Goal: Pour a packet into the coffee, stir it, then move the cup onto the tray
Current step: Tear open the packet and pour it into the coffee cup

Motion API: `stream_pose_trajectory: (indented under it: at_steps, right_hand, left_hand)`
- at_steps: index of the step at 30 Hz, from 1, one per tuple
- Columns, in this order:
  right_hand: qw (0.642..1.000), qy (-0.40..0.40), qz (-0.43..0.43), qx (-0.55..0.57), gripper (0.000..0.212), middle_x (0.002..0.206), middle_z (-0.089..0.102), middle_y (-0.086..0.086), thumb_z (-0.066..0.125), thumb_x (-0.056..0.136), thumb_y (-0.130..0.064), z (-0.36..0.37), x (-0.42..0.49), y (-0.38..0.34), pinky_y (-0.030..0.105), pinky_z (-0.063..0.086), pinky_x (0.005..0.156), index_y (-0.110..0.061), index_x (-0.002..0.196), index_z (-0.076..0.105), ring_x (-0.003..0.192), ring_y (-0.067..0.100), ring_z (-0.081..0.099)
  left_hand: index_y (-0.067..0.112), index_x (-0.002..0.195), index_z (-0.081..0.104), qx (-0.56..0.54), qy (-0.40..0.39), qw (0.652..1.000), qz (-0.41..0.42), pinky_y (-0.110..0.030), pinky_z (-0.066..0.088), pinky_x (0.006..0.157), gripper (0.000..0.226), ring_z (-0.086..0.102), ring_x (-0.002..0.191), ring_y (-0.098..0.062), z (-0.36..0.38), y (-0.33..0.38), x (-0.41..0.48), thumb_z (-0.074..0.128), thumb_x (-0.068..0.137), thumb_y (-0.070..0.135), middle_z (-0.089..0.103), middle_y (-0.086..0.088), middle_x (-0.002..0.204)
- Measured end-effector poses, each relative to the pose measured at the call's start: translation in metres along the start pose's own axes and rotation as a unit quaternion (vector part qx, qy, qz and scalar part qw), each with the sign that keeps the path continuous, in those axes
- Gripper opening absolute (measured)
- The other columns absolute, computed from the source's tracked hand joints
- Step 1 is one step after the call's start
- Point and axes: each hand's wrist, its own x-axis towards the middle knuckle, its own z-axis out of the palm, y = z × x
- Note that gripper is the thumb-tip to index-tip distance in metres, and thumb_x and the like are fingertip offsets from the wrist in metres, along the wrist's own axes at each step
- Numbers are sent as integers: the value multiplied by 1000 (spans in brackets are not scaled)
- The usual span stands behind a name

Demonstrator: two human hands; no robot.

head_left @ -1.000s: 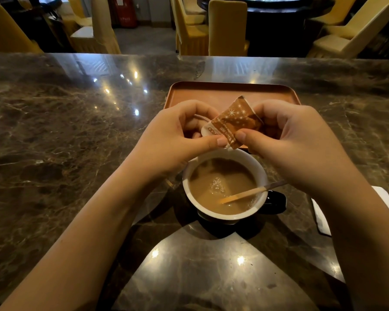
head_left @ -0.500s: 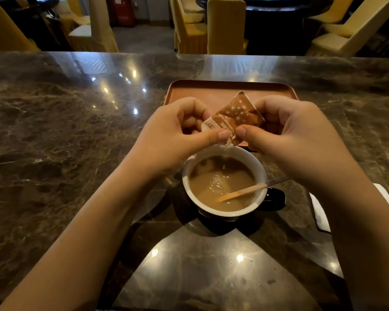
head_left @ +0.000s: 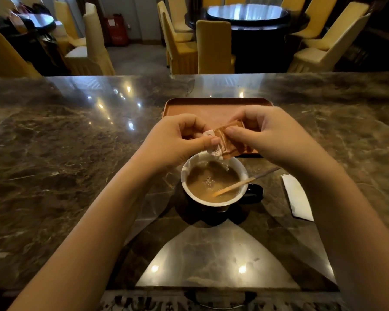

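Brown packet (head_left: 228, 140) with a white printed end, creased and tilted, lower edge dipping to just above the far rim of the cup (head_left: 213, 202). Pinched from both sides: left hand (head_left: 177, 142) closed on the white end between thumb and fingers, right hand (head_left: 276, 135) closed on the brown body the same way. Held in the air over the near edge of the tray (head_left: 211, 111), above the cup.

Milky brown coffee (head_left: 209, 185) inside, foamy at the middle, white rim, dark outer wall with the handle to the right. Wooden stirrer (head_left: 245, 181) leaning in the coffee, upper end resting over the right rim.

Compared with half a second ago: packet laid flatter and lower toward the cup, no longer standing up with a corner raised; thumbs slightly further apart on it; cup and stirrer unchanged; view raised, more of the far room showing.

Counted: one packet, one cup, one stirrer, one tray, one white napkin (head_left: 298, 197) lying right of the cup on the marble table (head_left: 54, 153), two hands.
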Motion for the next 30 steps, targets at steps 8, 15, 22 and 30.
stream_pose_trajectory:
  at_steps: [8,15,22,30]
  right_hand:
    - [973,146,53,169,17,89,71,4,62,82,-17,1,-37,-11,12,50,55,-13,98,62,73,6,67]
    - [911,172,106,360,14,89,72,8,60,83,-14,25,-70,-21,29,57,72,-12,96,61,82,19,71]
    - [863,151,96,472,12,92,72,7,58,84,-13,39,-95,-39,33,54,80,-11,95,62,91,20,69]
    - [944,149,-14,295,14,98,70,-1,60,82,-27,35,-109,-58,19,53,71,-24,94,66,94,13,65]
  left_hand:
    - [19,97,67,-25,159,987,-30,-3,48,66,17,66,77,0,13,15,-58,65,81,26,72,4,82]
    - [20,92,71,-116,131,984,-20,-3,45,60,12,65,73,7,37,35,-86,63,84,21,72,7,79]
    - [23,86,71,-71,191,978,32,-11,52,70,7,68,77,-1,28,46,-106,67,81,20,73,6,80]
    - [25,85,71,52,191,978,64,-20,55,68,6,66,74,-6,4,47,-130,66,82,23,72,9,78]
